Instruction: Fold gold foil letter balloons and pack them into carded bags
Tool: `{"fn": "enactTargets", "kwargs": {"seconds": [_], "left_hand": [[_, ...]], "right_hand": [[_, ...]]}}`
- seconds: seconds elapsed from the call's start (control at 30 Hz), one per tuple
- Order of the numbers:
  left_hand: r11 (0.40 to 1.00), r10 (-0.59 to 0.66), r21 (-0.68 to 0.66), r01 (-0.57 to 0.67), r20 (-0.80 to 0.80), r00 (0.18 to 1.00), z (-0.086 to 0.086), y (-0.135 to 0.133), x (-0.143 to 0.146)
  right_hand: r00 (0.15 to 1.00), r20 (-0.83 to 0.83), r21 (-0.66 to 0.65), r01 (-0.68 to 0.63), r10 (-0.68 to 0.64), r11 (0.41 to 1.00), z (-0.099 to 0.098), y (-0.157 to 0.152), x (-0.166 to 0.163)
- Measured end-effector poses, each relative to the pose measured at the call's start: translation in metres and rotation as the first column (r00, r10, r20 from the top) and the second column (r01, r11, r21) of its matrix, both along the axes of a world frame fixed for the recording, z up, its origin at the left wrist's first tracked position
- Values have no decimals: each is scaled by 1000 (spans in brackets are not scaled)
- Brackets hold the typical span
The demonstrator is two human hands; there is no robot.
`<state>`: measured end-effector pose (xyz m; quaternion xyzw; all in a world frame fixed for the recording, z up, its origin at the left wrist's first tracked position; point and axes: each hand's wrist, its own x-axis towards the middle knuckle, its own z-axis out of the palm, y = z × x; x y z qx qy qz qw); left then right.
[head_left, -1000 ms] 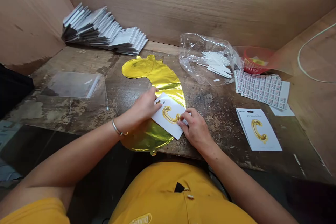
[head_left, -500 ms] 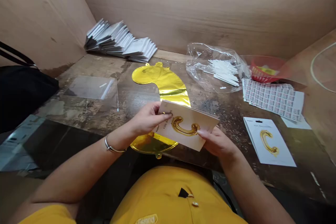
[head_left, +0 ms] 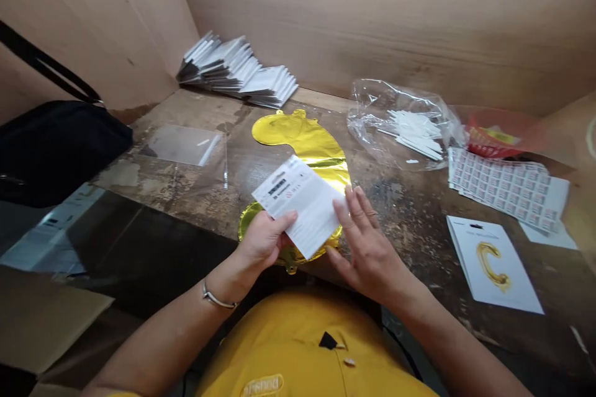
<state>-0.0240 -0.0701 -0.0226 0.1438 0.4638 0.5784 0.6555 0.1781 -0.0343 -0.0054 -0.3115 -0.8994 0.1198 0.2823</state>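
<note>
My left hand (head_left: 265, 237) grips a white printed balloon card (head_left: 305, 211) by its lower left edge, thumb on top. The card's back faces up, showing a barcode and small text. At the card's right edge, my right hand (head_left: 367, 242) has its fingers stretched out, the fingertips touching or very close to that edge. Beneath the card a gold C-shaped foil balloon (head_left: 298, 133) lies flat on the table, its middle partly covered. Another balloon card (head_left: 496, 263), front up with a gold C printed on it, rests at the right.
Stacked white packets (head_left: 237, 68) stand against the back wall. A clear bag of white sticks (head_left: 416, 130) and a red basket (head_left: 493, 136) are at the back right, near sticker sheets (head_left: 507, 186). A clear plastic sleeve (head_left: 179, 144) and a dark bag (head_left: 60, 149) are at left.
The card has been turned over, from its gold C front to its printed back. My right hand has let go of its grip and spread its fingers. The view has shifted slightly left.
</note>
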Motion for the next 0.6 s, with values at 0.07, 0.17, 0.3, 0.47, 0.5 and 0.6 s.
{"fn": "enactTargets", "kwargs": {"seconds": [0.07, 0.17, 0.3, 0.47, 0.5, 0.6], "left_hand": [[999, 30, -23, -31, -32, 999, -7, 2, -1], [999, 38, 19, -37, -87, 996, -13, 2, 11], [985, -113, 100, 143, -258, 959, -12, 1, 9], [973, 93, 133, 189, -974, 205, 10, 32, -121], [986, 119, 119, 115, -993, 6, 14, 41, -155], [994, 90, 83, 66, -990, -106, 17, 67, -235]], "right_hand": [[957, -197, -343, 135, -212, 930, 1, -2, 0], [828, -359, -827, -68, -430, 559, -8, 1, -14], [750, -386, -903, -186, -537, 388, -25, 8, -30], [541, -436, -839, 46, -719, 542, -32, 25, -12], [495, -451, -845, 31, -742, 534, -33, 29, -9], [480, -450, -868, -35, -753, 496, -36, 34, -8]]}}
